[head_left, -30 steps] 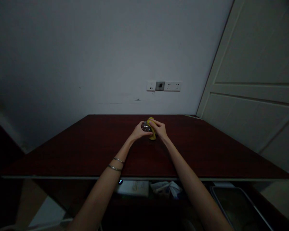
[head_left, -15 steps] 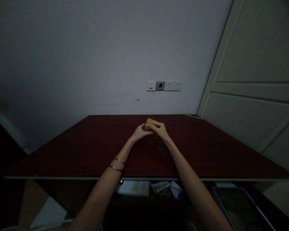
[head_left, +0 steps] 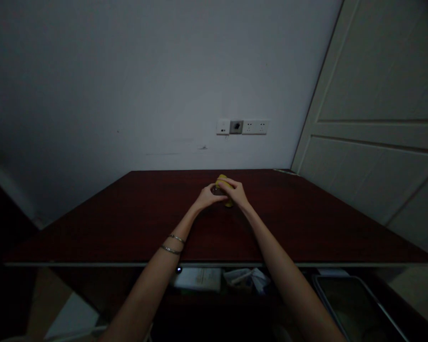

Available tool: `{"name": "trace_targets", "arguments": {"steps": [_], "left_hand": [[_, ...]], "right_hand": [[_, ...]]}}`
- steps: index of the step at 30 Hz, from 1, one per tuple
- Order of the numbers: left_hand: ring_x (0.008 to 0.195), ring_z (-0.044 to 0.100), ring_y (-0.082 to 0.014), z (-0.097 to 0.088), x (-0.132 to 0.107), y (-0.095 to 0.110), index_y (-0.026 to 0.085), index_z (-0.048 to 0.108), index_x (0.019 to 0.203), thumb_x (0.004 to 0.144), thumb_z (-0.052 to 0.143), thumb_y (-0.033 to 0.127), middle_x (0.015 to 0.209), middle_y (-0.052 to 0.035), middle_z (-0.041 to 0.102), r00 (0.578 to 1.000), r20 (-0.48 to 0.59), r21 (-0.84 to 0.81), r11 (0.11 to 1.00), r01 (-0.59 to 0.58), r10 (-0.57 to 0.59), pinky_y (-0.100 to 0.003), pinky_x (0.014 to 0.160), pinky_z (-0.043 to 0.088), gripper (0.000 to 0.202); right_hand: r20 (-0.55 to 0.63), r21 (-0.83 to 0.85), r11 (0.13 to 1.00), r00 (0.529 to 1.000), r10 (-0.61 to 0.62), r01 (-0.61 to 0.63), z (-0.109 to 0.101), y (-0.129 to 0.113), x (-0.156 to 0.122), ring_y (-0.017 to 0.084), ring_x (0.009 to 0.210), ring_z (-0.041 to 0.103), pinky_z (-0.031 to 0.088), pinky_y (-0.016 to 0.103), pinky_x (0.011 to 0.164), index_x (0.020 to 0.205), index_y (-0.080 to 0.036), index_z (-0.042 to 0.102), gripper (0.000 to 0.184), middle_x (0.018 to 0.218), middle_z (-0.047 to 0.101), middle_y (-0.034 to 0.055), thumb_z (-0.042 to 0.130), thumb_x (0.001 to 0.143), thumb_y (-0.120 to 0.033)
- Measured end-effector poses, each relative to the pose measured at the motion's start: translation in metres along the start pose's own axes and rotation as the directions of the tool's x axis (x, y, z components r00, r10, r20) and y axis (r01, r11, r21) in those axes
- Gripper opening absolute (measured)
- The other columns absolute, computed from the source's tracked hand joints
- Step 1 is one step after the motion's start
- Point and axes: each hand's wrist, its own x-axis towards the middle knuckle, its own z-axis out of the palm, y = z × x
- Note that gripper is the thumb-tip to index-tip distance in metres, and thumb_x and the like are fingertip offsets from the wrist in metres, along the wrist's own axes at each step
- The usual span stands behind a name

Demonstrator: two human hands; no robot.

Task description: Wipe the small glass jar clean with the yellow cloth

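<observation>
Above the middle of the dark red tabletop, my two hands meet. My left hand (head_left: 207,197) curls around a small, dark, see-through object (head_left: 217,191), perhaps a glass or a jar; its full shape is hidden by my fingers. My right hand (head_left: 237,192) is closed on a yellow cloth-like piece (head_left: 221,177), pressed against the top of that object. More of the yellow material hangs out beneath the right palm. Two thin bracelets (head_left: 171,250) circle my left forearm.
The reddish-brown desk (head_left: 146,213) runs back to a pale wall with a row of sockets (head_left: 249,127). A white panelled door (head_left: 371,128) stands at right. Below the front edge, a shelf holds a white box (head_left: 199,279), crumpled tissue (head_left: 259,280) and a framed dark panel (head_left: 356,304).
Both hands stay in almost the same place. The yellow piece has shifted slightly over the see-through object, and the camera view has moved a little.
</observation>
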Motion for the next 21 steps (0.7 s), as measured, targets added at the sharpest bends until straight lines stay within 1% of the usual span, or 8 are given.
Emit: {"name": "trace_targets", "arguments": {"steps": [2, 4, 6, 10, 12, 14, 18, 21], "left_hand": [[0.084, 0.057, -0.0186, 0.000, 0.002, -0.003, 0.010, 0.057, 0.102, 0.053, 0.073, 0.025, 0.093, -0.0081, 0.063, 0.999, -0.031, 0.007, 1.000, 0.013, -0.013, -0.033, 0.077, 0.045, 0.054], [0.082, 0.058, -0.0181, 0.000, 0.003, -0.004, 0.010, 0.058, 0.101, 0.053, 0.072, 0.024, 0.092, -0.0075, 0.063, 0.998, -0.053, 0.003, 1.000, 0.028, -0.028, -0.032, 0.075, 0.046, 0.051], [0.083, 0.058, -0.0182, 0.000, 0.003, -0.005, 0.010, 0.058, 0.101, 0.053, 0.073, 0.026, 0.092, -0.0075, 0.063, 0.999, -0.049, -0.001, 1.000, 0.021, -0.021, -0.031, 0.075, 0.046, 0.053], [0.085, 0.057, -0.0197, 0.001, 0.002, -0.003, 0.011, 0.057, 0.103, 0.048, 0.076, 0.029, 0.093, -0.0086, 0.063, 0.999, -0.038, -0.005, 1.000, -0.006, 0.005, -0.033, 0.078, 0.045, 0.061], [0.086, 0.057, -0.0204, 0.001, 0.001, -0.003, 0.011, 0.057, 0.103, 0.047, 0.077, 0.030, 0.094, -0.0092, 0.063, 0.999, -0.047, -0.008, 1.000, -0.007, 0.006, -0.034, 0.079, 0.045, 0.062], [0.087, 0.057, -0.0205, 0.000, 0.001, -0.002, 0.011, 0.057, 0.103, 0.047, 0.077, 0.031, 0.095, -0.0096, 0.063, 0.999, -0.049, -0.015, 1.000, -0.015, 0.014, -0.034, 0.080, 0.044, 0.062], [0.087, 0.057, -0.0191, -0.001, 0.001, 0.000, 0.011, 0.056, 0.105, 0.053, 0.074, 0.031, 0.099, -0.0095, 0.062, 0.998, -0.054, -0.086, 0.996, -0.026, 0.022, -0.033, 0.080, 0.045, 0.059], [0.086, 0.058, -0.0184, -0.001, 0.001, 0.003, 0.011, 0.056, 0.105, 0.053, 0.074, 0.031, 0.099, -0.0094, 0.062, 0.999, -0.051, -0.137, 0.991, -0.005, -0.002, -0.033, 0.080, 0.045, 0.059]], "right_hand": [[0.047, -0.056, 0.995, 0.996, -0.079, 0.082, 0.002, -0.004, -0.003, 0.020, 0.102, 0.055, 0.039, 0.034, 0.093, 0.086, -0.023, 0.069, 0.025, 0.101, 0.065, 0.0027, 0.064, 0.065, -0.037], [0.052, -0.083, 0.990, 0.992, -0.114, 0.118, 0.003, -0.006, -0.005, 0.020, 0.104, 0.053, 0.038, 0.033, 0.094, 0.086, -0.025, 0.069, 0.024, 0.102, 0.064, 0.0020, 0.064, 0.065, -0.036], [0.019, -0.066, 0.993, 0.995, -0.097, 0.098, 0.004, -0.005, -0.004, 0.019, 0.100, 0.055, 0.039, 0.033, 0.092, 0.088, -0.024, 0.068, 0.026, 0.100, 0.065, 0.0026, 0.062, 0.067, -0.037], [-0.068, 0.040, 0.999, 0.998, 0.012, -0.009, 0.004, 0.001, 0.000, 0.021, 0.096, 0.058, 0.043, 0.033, 0.088, 0.092, -0.020, 0.067, 0.033, 0.099, 0.066, 0.0048, 0.061, 0.067, -0.040], [-0.080, 0.084, 0.996, 0.996, 0.044, -0.038, 0.003, 0.002, 0.002, 0.021, 0.096, 0.058, 0.043, 0.034, 0.088, 0.092, -0.019, 0.067, 0.034, 0.099, 0.066, 0.0049, 0.061, 0.067, -0.041], [-0.046, 0.073, 0.997, 0.999, 0.024, -0.020, 0.001, 0.001, 0.002, 0.021, 0.098, 0.057, 0.042, 0.034, 0.090, 0.090, -0.021, 0.068, 0.032, 0.098, 0.066, 0.0039, 0.062, 0.066, -0.040], [0.064, -0.011, 0.997, 0.995, -0.079, 0.080, -0.002, -0.007, 0.000, 0.020, 0.105, 0.053, 0.036, 0.033, 0.095, 0.084, -0.024, 0.069, 0.024, 0.102, 0.064, 0.0021, 0.066, 0.063, -0.036], [0.051, -0.012, 0.996, 0.995, -0.092, 0.092, -0.002, -0.009, 0.000, 0.020, 0.105, 0.053, 0.037, 0.034, 0.095, 0.086, -0.024, 0.069, 0.025, 0.103, 0.064, 0.0028, 0.065, 0.064, -0.036]]}}
